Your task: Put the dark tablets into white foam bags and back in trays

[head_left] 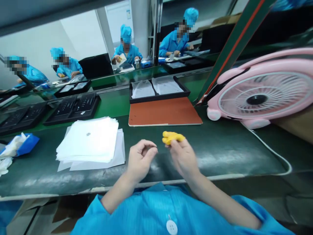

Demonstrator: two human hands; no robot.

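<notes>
My right hand (184, 158) pinches a small, lumpy yellow bundle (172, 137) between thumb and fingers, held above the green bench top. Whether the bundle is cloth or rubber is not clear. To its left, my left hand (141, 160) is closed, thumb and forefinger tips together. Anything between those tips is too small or hidden to name. The two hands are apart, with a gap between them. Left of my left hand lies a stack of white sheets (89, 140). Beyond the hands is a flat brown board or folder (163, 112).
A black tray (160, 97) with two white-wrapped flat pieces stands behind the brown board. More black trays (73, 107) sit at left, near a blue box (28, 145) of white tissue-like material. A pink fan (259, 88) stands at right, its cord (271, 150) on the bench. Several co-workers sit opposite.
</notes>
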